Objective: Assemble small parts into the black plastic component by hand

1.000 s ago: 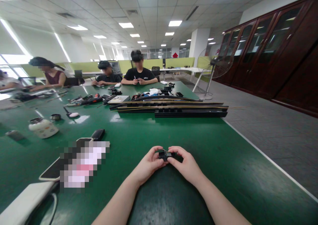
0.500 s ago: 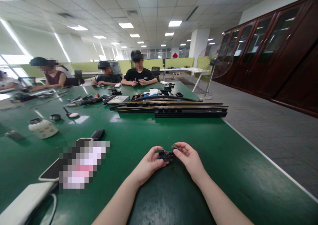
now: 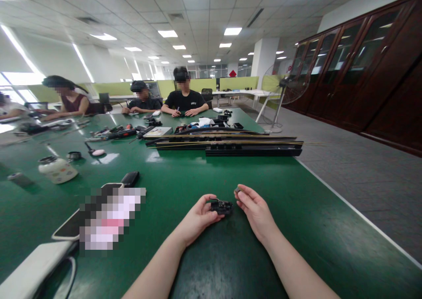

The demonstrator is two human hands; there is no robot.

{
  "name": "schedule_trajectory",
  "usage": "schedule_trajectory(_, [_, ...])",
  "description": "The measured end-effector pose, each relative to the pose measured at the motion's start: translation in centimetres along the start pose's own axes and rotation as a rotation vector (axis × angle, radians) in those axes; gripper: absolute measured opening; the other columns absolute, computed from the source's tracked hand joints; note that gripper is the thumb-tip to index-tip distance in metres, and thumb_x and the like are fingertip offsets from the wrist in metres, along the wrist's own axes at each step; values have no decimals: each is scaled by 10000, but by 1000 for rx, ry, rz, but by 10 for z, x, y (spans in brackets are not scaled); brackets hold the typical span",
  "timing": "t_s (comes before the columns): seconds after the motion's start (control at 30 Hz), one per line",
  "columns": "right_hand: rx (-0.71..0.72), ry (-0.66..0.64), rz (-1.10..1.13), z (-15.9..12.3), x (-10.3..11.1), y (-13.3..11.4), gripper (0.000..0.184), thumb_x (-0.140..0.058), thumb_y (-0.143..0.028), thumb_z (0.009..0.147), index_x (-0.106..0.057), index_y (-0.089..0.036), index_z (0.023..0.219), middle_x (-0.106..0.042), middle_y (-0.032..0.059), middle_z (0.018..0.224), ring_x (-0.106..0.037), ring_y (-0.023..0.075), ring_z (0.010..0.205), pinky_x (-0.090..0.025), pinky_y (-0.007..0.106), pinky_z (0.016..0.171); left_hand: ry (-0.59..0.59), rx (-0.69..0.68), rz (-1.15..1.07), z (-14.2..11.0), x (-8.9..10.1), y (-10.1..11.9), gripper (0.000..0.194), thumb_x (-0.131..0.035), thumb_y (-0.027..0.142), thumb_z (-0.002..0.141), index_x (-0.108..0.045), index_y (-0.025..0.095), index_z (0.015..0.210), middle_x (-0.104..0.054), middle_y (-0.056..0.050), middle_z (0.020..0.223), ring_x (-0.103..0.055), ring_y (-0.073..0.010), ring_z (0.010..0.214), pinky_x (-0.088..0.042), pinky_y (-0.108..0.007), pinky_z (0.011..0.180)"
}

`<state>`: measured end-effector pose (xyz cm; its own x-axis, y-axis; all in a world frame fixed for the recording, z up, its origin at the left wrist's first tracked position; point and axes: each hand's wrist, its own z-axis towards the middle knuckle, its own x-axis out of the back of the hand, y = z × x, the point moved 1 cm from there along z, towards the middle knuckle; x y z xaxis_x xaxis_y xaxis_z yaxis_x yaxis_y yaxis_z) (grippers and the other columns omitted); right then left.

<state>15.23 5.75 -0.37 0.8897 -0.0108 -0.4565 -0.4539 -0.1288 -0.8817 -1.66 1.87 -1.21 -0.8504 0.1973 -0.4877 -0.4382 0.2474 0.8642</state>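
Note:
My left hand (image 3: pixel 201 215) is closed on a small black device housing (image 3: pixel 221 206), fingers behind and thumb in front, just above the green tabletop (image 3: pixel 198 176). Its upper side shows uneven inner parts, too small to make out. To the right of it, my right hand (image 3: pixel 251 204) pinches a small grey piece (image 3: pixel 237 190) between thumb and fingertips. A short gap separates that piece from the black housing. Most of the grey piece is covered by my fingers.
Long black rails (image 3: pixel 253 148) with thin brass-coloured rods lie across the table ahead. On the left are a phone (image 3: pixel 87 213), a white box-shaped item (image 3: pixel 34 268) with a cable, and a white jar (image 3: pixel 57 170). Several people sit across the table, one in a black shirt (image 3: pixel 186 100).
My right hand has moved up and to the right with the grey piece, away from the black housing. The left hand stays nearly still. Across the table, the black-shirted person's hands have lowered.

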Motion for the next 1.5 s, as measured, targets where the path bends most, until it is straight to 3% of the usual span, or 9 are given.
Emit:
schedule_trajectory(0.27, [-115, 8, 158, 2, 2, -2, 287, -763, -272, 561, -673, -216, 828, -692, -8, 780, -598, 103, 706, -449, 204, 634, 20, 11, -3, 0, -2, 1, 533, -728, 210, 621, -421, 210, 1058, -594, -82, 1040, -608, -191, 895, -367, -353, 899])
schedule_trajectory(0.57, [-181, 30, 262, 4, 7, -1, 230, -744, -246, 597, -663, -222, 811, -691, -15, 762, -606, 107, 676, -470, 218, 627, 17, 12, -4, 0, 0, 0, 530, -729, 214, 622, -427, 212, 1057, -596, -79, 1039, -603, -193, 901, -361, -368, 909])
schedule_trajectory(0.83, [-203, 34, 237, 6, 10, -1, 150, -698, -289, 651, -655, -246, 789, -694, -15, 768, -621, 136, 704, -478, 261, 653, 17, 8, -11, -1, -3, 2, 526, -731, 209, 621, -426, 208, 1048, -598, -76, 1026, -602, -197, 904, -353, -377, 916])
schedule_trajectory(1.5, [-253, 23, 284, 9, 13, 2, 78, -676, -280, 678, -658, -249, 747, -697, -28, 741, -627, 117, 691, -485, 242, 649, 5, 4, -20, 1, 1, -1, 508, -722, 205, 639, -435, 209, 1058, -603, -81, 1037, -602, -189, 906, -353, -374, 924])
